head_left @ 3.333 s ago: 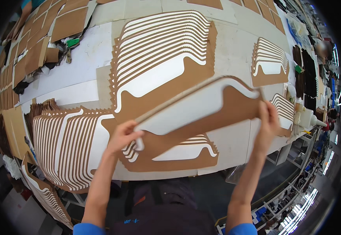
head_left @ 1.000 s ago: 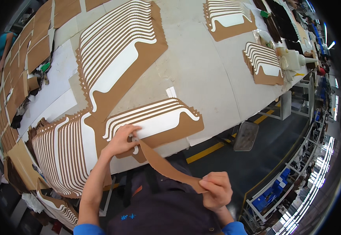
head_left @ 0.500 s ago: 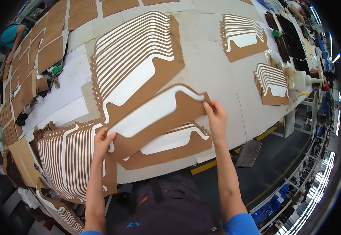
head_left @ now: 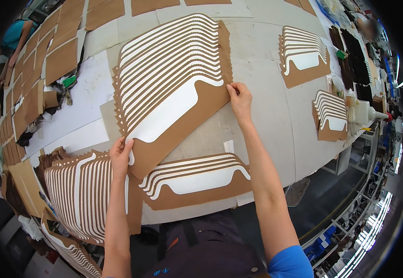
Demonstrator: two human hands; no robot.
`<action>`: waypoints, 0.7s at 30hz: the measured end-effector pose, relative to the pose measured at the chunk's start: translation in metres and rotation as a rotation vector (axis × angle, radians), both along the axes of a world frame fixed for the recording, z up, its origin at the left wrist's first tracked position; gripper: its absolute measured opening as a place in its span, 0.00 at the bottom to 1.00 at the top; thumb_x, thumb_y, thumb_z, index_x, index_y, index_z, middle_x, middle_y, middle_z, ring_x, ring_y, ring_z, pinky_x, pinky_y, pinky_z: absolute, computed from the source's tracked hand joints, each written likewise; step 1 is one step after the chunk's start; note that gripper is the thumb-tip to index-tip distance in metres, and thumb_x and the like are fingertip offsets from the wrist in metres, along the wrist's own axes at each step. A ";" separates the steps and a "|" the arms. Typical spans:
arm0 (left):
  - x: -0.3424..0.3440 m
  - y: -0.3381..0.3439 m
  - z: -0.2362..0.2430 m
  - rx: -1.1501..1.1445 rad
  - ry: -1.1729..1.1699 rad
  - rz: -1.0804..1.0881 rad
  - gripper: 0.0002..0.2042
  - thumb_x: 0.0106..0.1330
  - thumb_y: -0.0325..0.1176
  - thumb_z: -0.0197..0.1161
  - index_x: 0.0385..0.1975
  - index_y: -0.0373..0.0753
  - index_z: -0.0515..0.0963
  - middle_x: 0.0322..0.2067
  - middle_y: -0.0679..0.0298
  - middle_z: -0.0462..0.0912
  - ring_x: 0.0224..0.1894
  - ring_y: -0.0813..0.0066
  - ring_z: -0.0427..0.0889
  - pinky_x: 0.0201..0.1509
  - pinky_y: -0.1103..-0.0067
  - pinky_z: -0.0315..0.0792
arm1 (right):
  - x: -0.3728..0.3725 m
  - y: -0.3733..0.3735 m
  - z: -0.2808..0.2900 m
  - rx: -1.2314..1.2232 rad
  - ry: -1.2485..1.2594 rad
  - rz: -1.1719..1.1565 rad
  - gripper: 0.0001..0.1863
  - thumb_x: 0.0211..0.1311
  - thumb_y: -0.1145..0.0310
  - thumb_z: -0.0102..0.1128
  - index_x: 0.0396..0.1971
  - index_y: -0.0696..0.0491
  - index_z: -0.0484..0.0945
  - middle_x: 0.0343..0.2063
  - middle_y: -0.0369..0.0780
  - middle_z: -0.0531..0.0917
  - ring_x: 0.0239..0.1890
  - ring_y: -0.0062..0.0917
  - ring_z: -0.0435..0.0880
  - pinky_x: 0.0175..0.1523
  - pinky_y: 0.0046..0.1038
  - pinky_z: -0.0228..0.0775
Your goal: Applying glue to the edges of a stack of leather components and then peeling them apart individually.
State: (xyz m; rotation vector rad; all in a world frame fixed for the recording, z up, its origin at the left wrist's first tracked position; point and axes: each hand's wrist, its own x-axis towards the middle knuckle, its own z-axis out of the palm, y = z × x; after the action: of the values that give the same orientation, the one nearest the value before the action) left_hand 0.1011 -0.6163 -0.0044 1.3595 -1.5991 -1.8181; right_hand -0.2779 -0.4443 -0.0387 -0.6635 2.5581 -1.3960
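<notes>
A brown sheet (head_left: 178,132) with a white shaped patch on it lies at the near end of a fanned stack of similar sheets (head_left: 164,60). My left hand (head_left: 120,152) pinches its lower left corner between thumb and fingers. At its upper right corner, my right hand (head_left: 241,101) grips the edge. Closer to me lies a smaller overlapping stack (head_left: 210,197) of the same kind, its pieces stepped one behind another. Beside my left forearm spreads another fanned row (head_left: 90,199) of brown and white pieces, partly covered by that arm.
Two smaller fanned stacks (head_left: 305,76) (head_left: 332,135) sit to the right on the pale table (head_left: 261,139). Past them stands a white squeeze bottle (head_left: 362,112). Brown panels (head_left: 61,62) cover the far left, where a person in teal (head_left: 17,37) leans in. Metal racks line the right.
Both hands have carried the sheet up and away from me, off the near stack and onto the end of the large fan. The near stack now shows uncovered.
</notes>
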 end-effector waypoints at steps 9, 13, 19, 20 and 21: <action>-0.007 0.000 -0.010 -0.012 -0.049 -0.003 0.11 0.70 0.33 0.63 0.47 0.34 0.79 0.33 0.72 0.84 0.28 0.94 0.73 0.25 0.91 0.59 | -0.001 -0.002 -0.001 0.079 0.031 -0.025 0.08 0.59 0.67 0.66 0.30 0.57 0.82 0.29 0.41 0.81 0.29 0.30 0.82 0.37 0.31 0.72; -0.005 -0.001 -0.011 -0.017 -0.070 0.006 0.11 0.69 0.33 0.64 0.46 0.35 0.79 0.34 0.72 0.84 0.29 0.93 0.74 0.26 0.91 0.61 | 0.000 -0.004 0.002 0.088 0.016 -0.020 0.08 0.58 0.67 0.66 0.29 0.56 0.82 0.28 0.40 0.81 0.29 0.30 0.81 0.37 0.31 0.72; -0.003 -0.005 -0.016 -0.014 -0.114 -0.010 0.11 0.69 0.33 0.64 0.46 0.34 0.79 0.35 0.70 0.85 0.35 0.89 0.78 0.35 0.89 0.68 | 0.002 -0.006 0.003 0.092 0.024 -0.025 0.07 0.58 0.68 0.65 0.28 0.56 0.80 0.28 0.40 0.80 0.30 0.30 0.81 0.38 0.33 0.71; -0.004 -0.005 -0.015 -0.015 -0.115 -0.011 0.11 0.69 0.33 0.64 0.46 0.34 0.79 0.35 0.70 0.85 0.35 0.89 0.78 0.35 0.89 0.68 | 0.002 -0.006 0.003 0.091 0.023 -0.026 0.07 0.58 0.68 0.65 0.28 0.56 0.80 0.28 0.40 0.80 0.30 0.30 0.81 0.38 0.33 0.71; -0.004 -0.005 -0.014 -0.024 -0.126 -0.017 0.11 0.69 0.33 0.63 0.47 0.34 0.79 0.36 0.70 0.85 0.35 0.89 0.78 0.35 0.89 0.68 | 0.003 -0.006 0.003 0.109 0.027 -0.017 0.07 0.58 0.67 0.65 0.28 0.56 0.80 0.28 0.40 0.80 0.30 0.31 0.81 0.38 0.33 0.72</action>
State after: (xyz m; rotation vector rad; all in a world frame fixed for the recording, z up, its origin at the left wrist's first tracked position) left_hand 0.0974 -0.6209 -0.0184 1.4800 -1.6951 -1.7477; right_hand -0.2754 -0.4504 -0.0355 -0.6488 2.6441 -1.2499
